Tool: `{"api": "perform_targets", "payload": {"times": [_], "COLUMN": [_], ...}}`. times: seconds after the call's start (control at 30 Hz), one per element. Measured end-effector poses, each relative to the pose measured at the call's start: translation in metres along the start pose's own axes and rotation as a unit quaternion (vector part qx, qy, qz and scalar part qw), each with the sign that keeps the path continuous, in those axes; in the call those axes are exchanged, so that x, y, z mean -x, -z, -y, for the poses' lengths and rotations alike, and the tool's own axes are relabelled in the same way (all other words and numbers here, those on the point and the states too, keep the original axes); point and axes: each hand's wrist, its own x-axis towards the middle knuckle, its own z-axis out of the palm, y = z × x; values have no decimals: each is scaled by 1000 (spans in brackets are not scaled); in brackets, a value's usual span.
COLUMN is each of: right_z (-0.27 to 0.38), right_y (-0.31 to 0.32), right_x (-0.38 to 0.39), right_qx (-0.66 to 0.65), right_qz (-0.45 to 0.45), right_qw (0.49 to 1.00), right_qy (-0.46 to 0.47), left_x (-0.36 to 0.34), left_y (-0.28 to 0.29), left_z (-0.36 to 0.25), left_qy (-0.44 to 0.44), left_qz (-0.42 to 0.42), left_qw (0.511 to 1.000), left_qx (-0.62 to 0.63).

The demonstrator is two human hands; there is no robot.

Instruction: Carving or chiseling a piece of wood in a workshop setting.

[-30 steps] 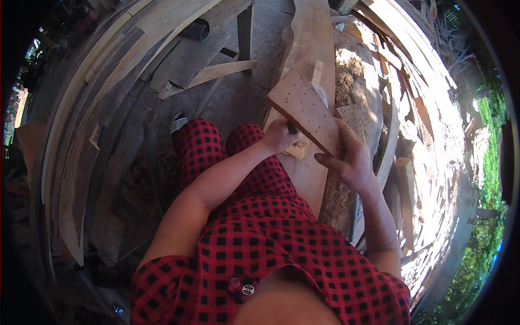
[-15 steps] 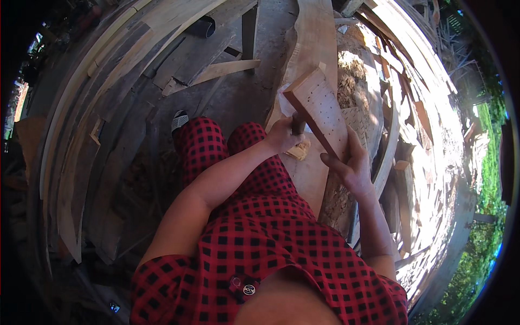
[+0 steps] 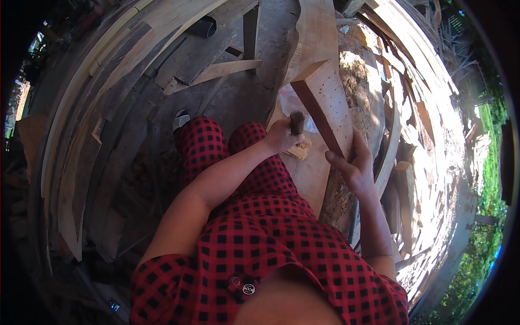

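My left hand point(image 3: 281, 136) is closed round a short dark brown stick point(image 3: 297, 122), whose blunt end sticks up past the fingers. On the right, my right hand point(image 3: 357, 167) grips the near end of a thick wooden board point(image 3: 329, 100), thumb on its edge and fingers along the far side. Small dark specks dot the board's face, and it is held tilted above a long pale plank point(image 3: 317, 35). A gap shows between stick and board. Below my left hand lies a yellowish rough lump point(image 3: 299, 150), partly covered. A clear plastic bag point(image 3: 291, 101) rests on the plank behind the board.
A rough log point(image 3: 355, 81) runs along the plank's right side. Stacked boards point(image 3: 116, 59) curve along the left, and sunlit timber point(image 3: 428, 162) piles up at the right. A loose wood strip point(image 3: 227, 69) lies on the floor ahead, near a dark cylindrical object point(image 3: 203, 27).
The board has shifted slightly right and turned more upright, away from the stick, showing more of the stick and plastic bag. My left hand has barely moved.
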Motion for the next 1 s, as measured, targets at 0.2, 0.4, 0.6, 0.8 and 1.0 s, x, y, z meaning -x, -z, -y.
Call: {"api": "perform_targets", "payload": {"times": [0.2,0.4,0.6,0.8,1.0], "right_z": [-14,-11,-10,-34,-94], "right_y": [0,-3,-6,-7,-26], "right_x": [-5,-5,-5,2,12], "right_qx": [154,205,42,117,-81], "right_qz": [64,26,-49,66,-24], "right_qw": [985,978,996,984,974], "right_qy": [-36,20,58,-115,-210], "left_x": [-8,-1,-1,-1,-2], "left_y": [-2,2,-1,0,11], "left_z": [-14,-4,-5,-4,0], "left_qy": [-84,-82,8,-19,70], "left_qz": [-68,-26,-17,-37,-58], "left_qw": [994,996,1000,999,995], "left_qx": [2,-15,-3,16,26]}}
